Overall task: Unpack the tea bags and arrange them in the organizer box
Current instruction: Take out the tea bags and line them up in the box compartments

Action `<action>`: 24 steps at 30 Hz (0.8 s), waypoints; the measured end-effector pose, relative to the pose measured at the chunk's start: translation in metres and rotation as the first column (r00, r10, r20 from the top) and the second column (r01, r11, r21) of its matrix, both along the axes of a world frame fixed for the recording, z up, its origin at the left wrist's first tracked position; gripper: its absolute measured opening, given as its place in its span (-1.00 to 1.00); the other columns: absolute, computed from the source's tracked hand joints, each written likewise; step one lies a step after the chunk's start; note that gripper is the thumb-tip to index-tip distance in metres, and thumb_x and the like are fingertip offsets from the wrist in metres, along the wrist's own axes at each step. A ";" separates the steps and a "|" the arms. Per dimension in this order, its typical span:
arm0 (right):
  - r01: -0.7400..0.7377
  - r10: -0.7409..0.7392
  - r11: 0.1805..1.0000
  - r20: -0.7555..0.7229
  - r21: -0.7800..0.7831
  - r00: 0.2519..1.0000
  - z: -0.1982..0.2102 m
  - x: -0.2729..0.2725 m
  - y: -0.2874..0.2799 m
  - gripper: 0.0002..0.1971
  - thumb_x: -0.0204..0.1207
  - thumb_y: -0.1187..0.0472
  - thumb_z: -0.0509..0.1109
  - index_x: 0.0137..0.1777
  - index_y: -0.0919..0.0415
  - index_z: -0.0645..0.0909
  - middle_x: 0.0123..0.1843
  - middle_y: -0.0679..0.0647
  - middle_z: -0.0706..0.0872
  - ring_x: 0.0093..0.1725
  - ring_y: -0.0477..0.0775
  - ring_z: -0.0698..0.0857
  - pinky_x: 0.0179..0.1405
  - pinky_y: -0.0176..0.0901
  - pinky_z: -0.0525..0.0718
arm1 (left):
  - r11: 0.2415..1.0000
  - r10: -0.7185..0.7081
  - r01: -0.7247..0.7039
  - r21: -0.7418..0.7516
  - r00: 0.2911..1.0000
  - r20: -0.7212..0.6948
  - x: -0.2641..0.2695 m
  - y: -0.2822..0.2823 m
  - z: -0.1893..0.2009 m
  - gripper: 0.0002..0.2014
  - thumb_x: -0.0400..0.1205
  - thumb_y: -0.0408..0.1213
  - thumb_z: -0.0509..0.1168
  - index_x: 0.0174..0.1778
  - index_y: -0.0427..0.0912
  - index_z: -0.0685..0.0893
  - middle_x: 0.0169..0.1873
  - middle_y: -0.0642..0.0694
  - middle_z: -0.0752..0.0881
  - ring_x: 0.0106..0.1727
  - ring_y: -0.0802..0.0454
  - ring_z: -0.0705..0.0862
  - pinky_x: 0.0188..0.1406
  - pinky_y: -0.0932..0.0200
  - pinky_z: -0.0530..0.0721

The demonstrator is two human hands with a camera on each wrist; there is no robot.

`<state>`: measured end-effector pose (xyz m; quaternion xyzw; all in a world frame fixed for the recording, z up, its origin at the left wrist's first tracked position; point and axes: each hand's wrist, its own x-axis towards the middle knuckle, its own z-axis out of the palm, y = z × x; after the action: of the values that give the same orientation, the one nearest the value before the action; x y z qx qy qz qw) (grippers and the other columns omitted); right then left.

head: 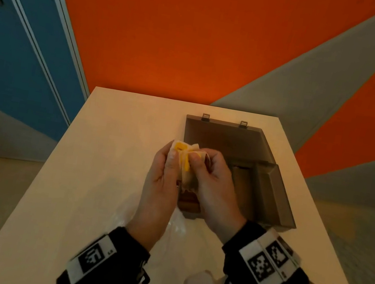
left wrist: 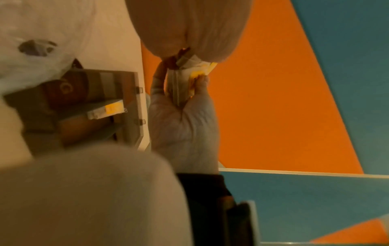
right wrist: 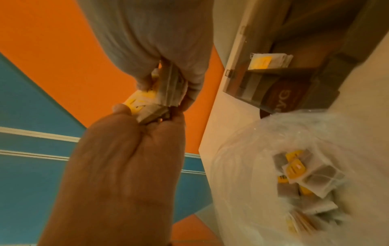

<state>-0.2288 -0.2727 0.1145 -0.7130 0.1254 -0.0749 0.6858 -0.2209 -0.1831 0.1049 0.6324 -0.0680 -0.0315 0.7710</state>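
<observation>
Both hands hold one stack of tea bags (head: 184, 163) with yellow tags above the table, just left of the organizer box (head: 270, 190). My left hand (head: 171, 157) grips the stack's left side and my right hand (head: 199, 160) pinches its right side. In the right wrist view the stack (right wrist: 166, 93) shows as several flat bags pressed together. The grey box stands with its lid folded back; one compartment holds a few tea bags (right wrist: 268, 61), and a brown packet (right wrist: 282, 98) sits in another. Part of the box's left front is hidden behind my hands.
A crumpled clear plastic bag (right wrist: 252, 166) lies on the white table (head: 105, 153) near its front edge, with several loose tea bags (right wrist: 299, 173) inside. The table's edges drop off left and right. An orange and blue wall stands behind.
</observation>
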 end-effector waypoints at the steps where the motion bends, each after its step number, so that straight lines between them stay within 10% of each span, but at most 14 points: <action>1: 0.020 -0.018 0.998 -0.031 0.060 0.999 -0.001 -0.001 0.002 -0.92 0.61 0.08 0.21 0.06 -0.04 0.46 0.03 -0.02 0.60 -0.09 -0.13 0.64 -0.30 -0.42 0.68 | 1.000 0.014 -0.014 0.009 1.000 -0.014 -0.002 -0.001 -0.003 -0.64 0.70 -0.14 -0.07 0.37 -0.06 0.43 0.17 -0.11 0.64 0.14 0.11 0.66 -0.12 0.47 0.64; 6: -0.093 0.125 0.947 -0.086 0.307 0.988 0.001 -0.002 0.002 -0.62 0.66 0.11 0.11 0.45 -0.12 0.23 0.09 -0.19 0.49 0.05 -0.17 0.57 -0.01 -0.32 0.62 | 0.999 -0.031 0.031 0.005 0.997 -0.075 -0.007 -0.010 -0.012 -0.66 0.72 -0.16 -0.13 0.36 -0.02 0.39 0.06 0.07 0.63 -0.09 0.50 0.65 -0.30 0.62 0.57; 10: -0.168 0.250 0.885 -0.139 0.433 0.958 0.000 -0.002 -0.002 -0.45 0.66 0.10 0.10 0.60 -0.09 0.00 0.04 -0.27 0.49 -0.06 -0.29 0.52 -0.12 -0.43 0.56 | 0.998 -0.049 0.053 0.031 0.993 -0.104 -0.003 -0.018 -0.021 -0.56 0.71 -0.15 -0.10 0.54 -0.06 0.17 0.32 -0.04 0.49 0.05 0.42 0.56 -0.23 0.65 0.55; 17: -0.041 0.150 0.925 -0.263 0.378 0.953 -0.006 -0.009 -0.012 -0.86 0.63 0.13 0.17 0.04 -0.01 0.56 0.29 0.39 0.57 0.38 0.55 0.42 0.38 0.56 0.30 | 0.993 -0.053 0.064 0.097 0.991 -0.119 0.003 -0.029 -0.032 -0.62 0.71 -0.18 -0.07 0.47 0.06 0.18 0.40 -0.22 0.40 0.35 -0.03 0.52 0.18 0.17 0.64; 24: -0.230 0.297 0.929 -0.211 0.290 0.931 -0.011 -0.010 -0.028 -0.85 0.67 0.12 0.09 0.03 -0.21 0.39 0.14 0.21 0.60 0.37 0.47 0.47 0.39 0.33 0.45 | 0.984 -0.044 0.077 0.164 0.979 -0.198 0.005 -0.038 -0.036 -0.49 0.49 0.21 -0.12 0.29 0.08 0.32 0.31 -0.20 0.47 0.29 -0.01 0.54 -0.02 0.31 0.60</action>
<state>-0.2391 -0.3002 0.1038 -0.6306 0.1223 0.1267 0.7559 -0.2154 -0.2213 0.0688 0.6876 -0.0091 -0.1221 0.7157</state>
